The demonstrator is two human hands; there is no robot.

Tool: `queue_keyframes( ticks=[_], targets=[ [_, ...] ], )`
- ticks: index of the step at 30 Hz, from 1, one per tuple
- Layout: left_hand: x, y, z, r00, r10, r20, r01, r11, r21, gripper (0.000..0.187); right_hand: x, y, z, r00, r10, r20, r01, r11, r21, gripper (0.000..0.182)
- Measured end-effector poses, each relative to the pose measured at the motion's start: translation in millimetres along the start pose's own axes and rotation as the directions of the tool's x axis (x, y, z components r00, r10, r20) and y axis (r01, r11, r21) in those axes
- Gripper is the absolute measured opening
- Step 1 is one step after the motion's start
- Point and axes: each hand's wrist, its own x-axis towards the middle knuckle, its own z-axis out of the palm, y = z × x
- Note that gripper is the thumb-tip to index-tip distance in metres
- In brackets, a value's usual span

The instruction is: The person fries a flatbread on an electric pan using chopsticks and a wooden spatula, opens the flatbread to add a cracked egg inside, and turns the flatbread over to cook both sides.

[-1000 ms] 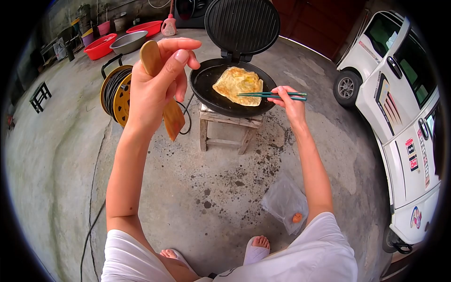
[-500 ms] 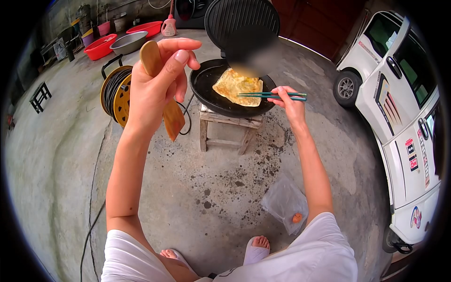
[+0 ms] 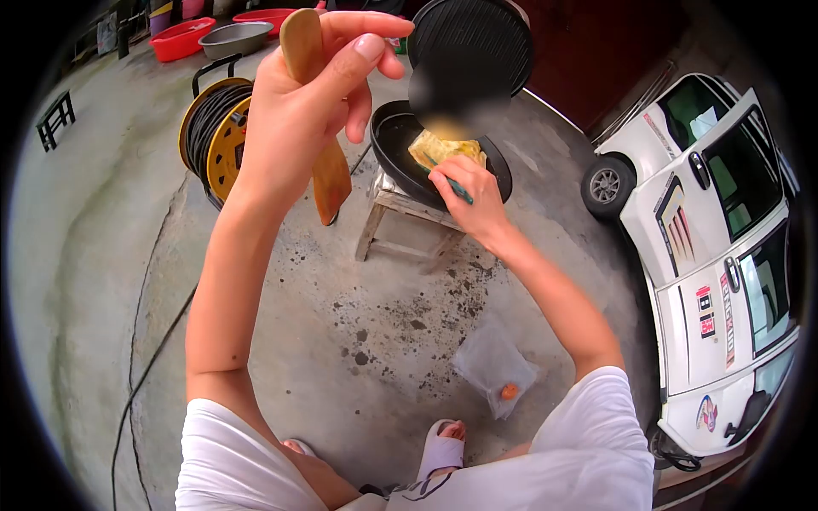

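A wooden spatula [image 3: 331, 183] is held in my left hand [image 3: 294, 128], raised to the left of the pan, its flat end hanging down and its handle sticking up past the thumb. My right hand [image 3: 475, 200] grips green chopsticks [image 3: 460, 191], their tips at the browned flatbread [image 3: 423, 148]. The bread lies in the black electric griddle pan [image 3: 394, 140], partly covered by the right hand. Behind it stands the raised ribbed lid [image 3: 473, 38], with a blurred patch over its lower part.
A wooden stool [image 3: 413, 208] carries the pan. To the left stands a yellow cable reel [image 3: 223, 157]; basins [image 3: 236, 39] sit beyond it. On the floor lies a plastic bag [image 3: 486, 362] with an orange-brown item [image 3: 509, 391]. A white vehicle [image 3: 682, 221] is parked at right.
My right hand has swung inward over the near right of the pan, turning the chopsticks to point away from me. The bread looks bunched up. The view has shifted, and my left hand keeps the spatula.
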Motion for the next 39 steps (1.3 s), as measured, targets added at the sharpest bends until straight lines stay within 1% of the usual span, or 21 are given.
queue_keyframes(
  ticks=[4, 7, 8, 11, 12, 13, 14, 15, 16, 17, 18, 19, 20, 21, 23, 26, 29, 30, 33, 36, 39],
  targets=[
    [-0.5, -3.9, -20.5, 0.995, -0.042, -0.094, 0.04, 0.999, -0.028, 0.027, 15.5, -4.5, 27.6, 0.998, -0.03, 0.054, 0.04, 0.98, -0.194, 0.007],
    [-0.4, -4.0, -33.9, 0.994, -0.035, -0.105, 0.03, 0.999, -0.045, 0.027, 34.2, -2.0, 51.4, 0.978, 0.102, 0.18, -0.013, 0.899, -0.438, 0.005],
    [-0.7, -3.5, -37.5, 0.993, -0.03, -0.117, 0.026, 0.999, -0.04, 0.027, 41.6, 0.3, 57.9, 0.976, 0.1, 0.192, -0.004, 0.894, -0.448, 0.006],
    [-2.7, -0.9, -46.2, 0.989, -0.022, -0.147, 0.017, 0.999, -0.035, 0.027, 63.2, 26.5, 79.3, 0.99, 0.043, 0.135, 0.036, 0.843, -0.536, 0.007],
    [-3.3, 0.1, -48.4, 0.988, -0.021, -0.155, 0.015, 0.999, -0.042, 0.027, 70.8, 33.2, 78.5, 0.993, 0.041, 0.112, 0.028, 0.836, -0.547, 0.008],
    [-3.5, 1.1, -50.4, 0.986, -0.019, -0.163, 0.011, 0.999, -0.047, 0.028, 78.7, 45.7, 78.4, 0.993, 0.087, 0.079, -0.032, 0.844, -0.535, 0.011],
    [-3.6, 1.9, -52.6, 0.988, -0.014, -0.156, 0.004, 0.998, -0.061, 0.028, 89.1, 39.0, 66.9, 0.985, 0.171, 0.012, -0.14, 0.844, -0.517, 0.018],
    [-3.8, 2.4, -55.2, 0.989, -0.009, -0.149, -0.002, 0.997, -0.074, 0.028, 94.9, 49.2, 59.3, 0.974, 0.193, -0.123, -0.228, 0.859, -0.459, 0.025],
    [-4.2, 2.9, -57.6, 0.99, -0.004, -0.142, -0.008, 0.996, -0.088, 0.028, 99.7, 67.5, 47.2, 0.927, 0.333, -0.172, -0.371, 0.876, -0.307, 0.028],
    [-4.4, 3.7, -59.1, 0.989, -0.005, -0.147, -0.008, 0.996, -0.085, 0.029, 100.6, 80.4, 32.9, 0.839, 0.498, -0.219, -0.526, 0.845, -0.093, 0.025],
    [-4.5, 4.6, -60.2, 0.989, -0.005, -0.15, -0.007, 0.997, -0.083, 0.029, 98.3, 88.5, 19.5, 0.706, 0.667, -0.236, -0.628, 0.745, 0.226, 0.023],
    [-4.8, 5.7, -60.9, 0.988, -0.004, -0.152, -0.008, 0.997, -0.082, 0.029, 93.8, 99.4, 7.8, 0.62, 0.737, -0.27, -0.65, 0.675, 0.349, 0.021],
    [-5.7, 6.7, -61.5, 0.989, -0.011, -0.149, 0.0, 0.997, -0.079, 0.029, 84.1, 111.1, -5.9, 0.56, 0.8, -0.215, -0.673, 0.591, 0.444, 0.02],
    [-6.1, 7.1, -61.7, 0.989, -0.018, -0.145, 0.007, 0.997, -0.077, 0.029, 75.4, 121.8, -14.8, 0.487, 0.852, -0.194, -0.656, 0.503, 0.562, 0.022],
    [-5.4, 6.7, -60.1, 0.99, -0.026, -0.139, 0.015, 0.997, -0.078, 0.029, 53.2, 138.9, -27.3, 0.432, 0.886, -0.169, -0.59, 0.42, 0.689, 0.026],
    [-5.5, 4.9, -57.9, 0.99, -0.035, -0.134, 0.024, 0.996, -0.082, 0.028, 24.5, 152.8, -35.3, 0.296, 0.935, -0.195, -0.441, 0.315, 0.84, 0.026],
    [-5.7, 3.4, -55.8, 0.991, -0.045, -0.122, 0.035, 0.996, -0.084, 0.028, 6.4, 158.3, -37.2, 0.286, 0.94, -0.188, -0.247, 0.262, 0.933, 0.025],
    [-5.6, 2.1, -55.7, 0.992, -0.047, -0.119, 0.037, 0.996, -0.084, 0.028, 4.8, 160.4, -38.3, 0.269, 0.944, -0.191, -0.196, 0.248, 0.949, 0.025],
    [-5.3, -1.7, -52.7, 0.992, -0.056, -0.11, 0.046, 0.995, -0.089, 0.028, 3.6, 173.4, -43.1, 0.294, 0.945, -0.141, 0.018, 0.142, 0.99, 0.027],
    [-4.7, -5.9, -49.6, 0.994, -0.046, -0.095, 0.038, 0.995, -0.092, 0.028, 9.6, 156.3, -34.1, 0.237, 0.934, -0.268, 0.064, 0.261, 0.963, 0.026],
    [-5.2, -7.6, -48.3, 0.996, -0.045, -0.078, 0.037, 0.994, -0.102, 0.028, -1.4, 133.9, -24.7, 0.2, 0.9, -0.387, -0.094, 0.411, 0.907, 0.027]
  ],
)
